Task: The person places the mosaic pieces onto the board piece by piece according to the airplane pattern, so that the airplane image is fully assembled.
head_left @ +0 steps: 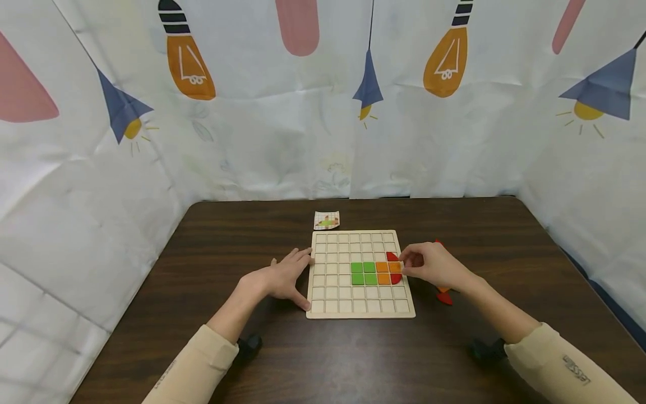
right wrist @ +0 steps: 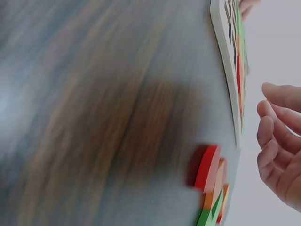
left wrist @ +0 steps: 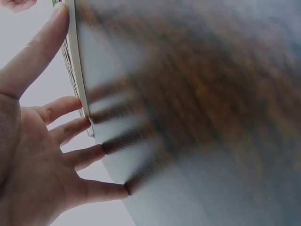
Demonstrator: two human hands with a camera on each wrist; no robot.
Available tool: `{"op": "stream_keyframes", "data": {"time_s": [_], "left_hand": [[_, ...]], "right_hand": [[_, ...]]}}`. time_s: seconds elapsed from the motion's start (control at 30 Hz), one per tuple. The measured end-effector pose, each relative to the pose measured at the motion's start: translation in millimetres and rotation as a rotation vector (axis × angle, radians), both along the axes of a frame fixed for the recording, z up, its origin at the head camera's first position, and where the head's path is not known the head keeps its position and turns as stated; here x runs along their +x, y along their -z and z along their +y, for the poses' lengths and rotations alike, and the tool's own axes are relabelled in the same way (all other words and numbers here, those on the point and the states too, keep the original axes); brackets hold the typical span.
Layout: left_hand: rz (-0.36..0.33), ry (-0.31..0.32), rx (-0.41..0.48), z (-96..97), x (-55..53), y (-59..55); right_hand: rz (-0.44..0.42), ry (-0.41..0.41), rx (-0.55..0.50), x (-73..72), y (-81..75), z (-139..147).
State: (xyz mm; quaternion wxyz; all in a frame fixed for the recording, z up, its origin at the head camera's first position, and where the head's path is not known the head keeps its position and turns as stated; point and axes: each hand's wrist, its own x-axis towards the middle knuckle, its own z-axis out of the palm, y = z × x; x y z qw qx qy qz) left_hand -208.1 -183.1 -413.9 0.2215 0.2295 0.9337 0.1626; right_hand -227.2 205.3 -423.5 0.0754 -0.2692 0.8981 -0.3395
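A pale wooden grid board (head_left: 333, 306) lies on the dark table. On it sit several green square tiles (head_left: 357, 279), three orange square tiles (head_left: 382, 267) to their right, and two red rounded pieces (head_left: 396, 279) above and below the orange ones. My left hand (head_left: 282, 276) has its fingers spread, thumb and fingertips at the board's left edge. At the right edge is my right hand (head_left: 429, 262), its fingertips right by the rightmost orange tile. In the right wrist view its thumb and curved fingers show nothing between them.
A small patterned card (head_left: 326, 220) lies behind the board. Loose red, orange and green pieces (right wrist: 207, 168) lie on the table right of the board, partly hidden under my right hand in the head view. A printed white curtain (head_left: 282, 146) surrounds the table.
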Motion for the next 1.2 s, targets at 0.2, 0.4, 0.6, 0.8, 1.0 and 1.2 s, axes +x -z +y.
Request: {"op": "stream_keyframes", "data": {"time_s": [0.2,0.4,0.6,0.8,1.0,1.2], "left_hand": [[0.003,-0.004,-0.004,1.1,0.7,0.0],[-0.001,-0.004,-0.001,0.9,1.2,-0.6],[-0.002,0.001,-0.009,1.1,1.7,-0.1],[0.000,-0.002,-0.014,0.7,1.4,1.4],[-0.002,-0.003,-0.011,-0.3,0.7,2.3],[-0.003,0.000,-0.010,0.3,0.0,2.1]], "right_hand": [[0.014,0.043,0.028,0.8,-2.0,21.8],[-0.002,0.084,0.046,1.7,-3.1,40.2],[-0.025,0.118,0.048,0.8,1.0,56.1],[-0.046,0.149,0.053,-0.5,6.1,66.5],[-0.059,0.173,0.104,-0.6,9.2,70.9],[-0.083,0.172,0.138,0.3,9.5,73.1]]}}
